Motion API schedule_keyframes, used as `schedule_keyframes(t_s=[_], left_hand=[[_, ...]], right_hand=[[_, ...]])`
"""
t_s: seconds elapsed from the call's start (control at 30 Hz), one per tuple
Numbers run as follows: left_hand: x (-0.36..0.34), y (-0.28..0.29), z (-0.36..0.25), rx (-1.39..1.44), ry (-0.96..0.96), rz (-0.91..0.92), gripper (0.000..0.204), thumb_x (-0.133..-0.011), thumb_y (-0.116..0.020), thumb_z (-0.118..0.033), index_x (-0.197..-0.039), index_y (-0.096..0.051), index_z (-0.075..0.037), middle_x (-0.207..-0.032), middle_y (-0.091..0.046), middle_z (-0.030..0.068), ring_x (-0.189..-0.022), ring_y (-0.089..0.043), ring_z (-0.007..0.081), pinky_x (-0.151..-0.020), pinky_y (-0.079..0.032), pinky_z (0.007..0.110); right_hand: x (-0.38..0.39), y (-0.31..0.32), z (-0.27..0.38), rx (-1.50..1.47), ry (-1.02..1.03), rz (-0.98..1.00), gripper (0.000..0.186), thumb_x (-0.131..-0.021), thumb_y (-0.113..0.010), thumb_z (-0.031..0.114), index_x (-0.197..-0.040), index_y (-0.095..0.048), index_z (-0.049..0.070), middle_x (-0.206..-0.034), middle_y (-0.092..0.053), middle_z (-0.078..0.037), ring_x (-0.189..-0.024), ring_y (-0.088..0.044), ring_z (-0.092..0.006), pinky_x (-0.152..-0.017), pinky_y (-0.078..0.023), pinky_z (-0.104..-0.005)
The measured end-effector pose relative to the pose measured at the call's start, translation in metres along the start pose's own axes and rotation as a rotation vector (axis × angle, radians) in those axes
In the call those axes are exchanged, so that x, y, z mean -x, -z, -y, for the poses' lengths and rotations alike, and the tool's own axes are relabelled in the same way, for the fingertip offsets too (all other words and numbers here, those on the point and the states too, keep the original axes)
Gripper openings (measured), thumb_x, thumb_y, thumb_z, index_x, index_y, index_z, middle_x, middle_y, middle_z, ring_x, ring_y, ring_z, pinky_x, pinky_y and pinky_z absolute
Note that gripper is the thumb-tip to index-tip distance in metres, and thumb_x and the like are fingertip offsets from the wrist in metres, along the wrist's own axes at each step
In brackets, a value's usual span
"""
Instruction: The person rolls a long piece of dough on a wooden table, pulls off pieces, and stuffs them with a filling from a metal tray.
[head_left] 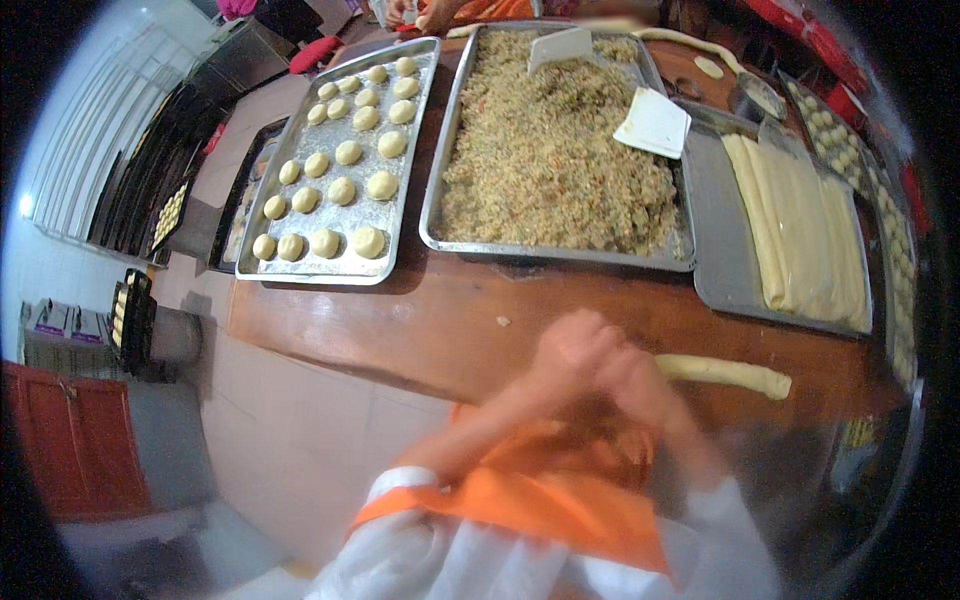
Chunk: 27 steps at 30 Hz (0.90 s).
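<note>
My left hand (pixel 575 350) and my right hand (pixel 635 380) are pressed together over the near edge of the wooden table. Both look closed, with the fingers folded in and slightly blurred. Whatever lies between the palms is hidden. Just right of my right hand, a short rope of pale dough (pixel 728 374) lies on the table, its left end hidden behind that hand. A small scrap of dough (pixel 503 321) sits to the left of my hands. Beyond them stands a large metal tray (pixel 560 256) heaped with crumbly, speckled filling (pixel 550 150).
At left, a tray (pixel 325 272) holds rows of round dough balls (pixel 341 191). Two white scrapers (pixel 655 122) rest in the filling. On the right, a tray (pixel 715 255) carries folded dough strips (pixel 800 235) under clear film. Another person's hands (pixel 425 15) are at the far edge.
</note>
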<state>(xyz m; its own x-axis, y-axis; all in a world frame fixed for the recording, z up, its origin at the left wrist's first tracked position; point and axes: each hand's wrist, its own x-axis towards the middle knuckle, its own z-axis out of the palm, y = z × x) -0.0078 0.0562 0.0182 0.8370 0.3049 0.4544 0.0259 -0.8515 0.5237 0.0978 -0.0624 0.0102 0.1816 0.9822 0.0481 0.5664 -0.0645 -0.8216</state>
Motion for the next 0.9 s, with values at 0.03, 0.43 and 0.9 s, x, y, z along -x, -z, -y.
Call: schedule_keyframes(t_s=[0.03, 0.43, 0.9], left_hand=[[-0.003, -0.007, -0.001, 0.027, 0.038, -0.054, 0.029, -0.066, -0.062, -0.015, -0.094, -0.055, -0.008, -0.082, -0.055, 0.0108, -0.071, -0.056, 0.0272, -0.057, -0.047, 0.033], [0.014, 0.071, 0.049, -0.324, 0.098, 0.118, 0.042, -0.069, -0.057, -0.016, -0.108, -0.046, -0.008, -0.102, -0.053, 0.0112, -0.089, -0.053, 0.0248, -0.076, -0.043, 0.037], [0.058, 0.092, 0.092, -0.359, 0.251, 0.254, 0.06, -0.08, -0.046, -0.046, -0.127, -0.036, -0.01, -0.129, -0.033, 0.0201, -0.121, -0.03, 0.0363, -0.1, -0.022, 0.049]], right_hand=[[0.002, -0.003, -0.002, 0.052, -0.001, -0.075, 0.012, -0.07, -0.05, 0.006, -0.078, -0.058, 0.007, -0.073, -0.056, -0.015, -0.079, -0.052, -0.0301, -0.072, -0.041, -0.0413], [-0.023, 0.036, 0.023, 0.615, 0.094, -0.123, 0.044, -0.066, -0.067, 0.03, -0.1, -0.054, 0.005, -0.098, -0.056, -0.012, -0.089, -0.052, -0.0292, -0.079, -0.038, -0.0421], [-0.261, -0.007, 0.063, 0.293, 0.173, -0.004, 0.043, -0.079, -0.057, 0.023, -0.112, -0.044, -0.002, -0.105, -0.051, -0.025, -0.1, -0.048, -0.0376, -0.084, -0.039, -0.0415]])
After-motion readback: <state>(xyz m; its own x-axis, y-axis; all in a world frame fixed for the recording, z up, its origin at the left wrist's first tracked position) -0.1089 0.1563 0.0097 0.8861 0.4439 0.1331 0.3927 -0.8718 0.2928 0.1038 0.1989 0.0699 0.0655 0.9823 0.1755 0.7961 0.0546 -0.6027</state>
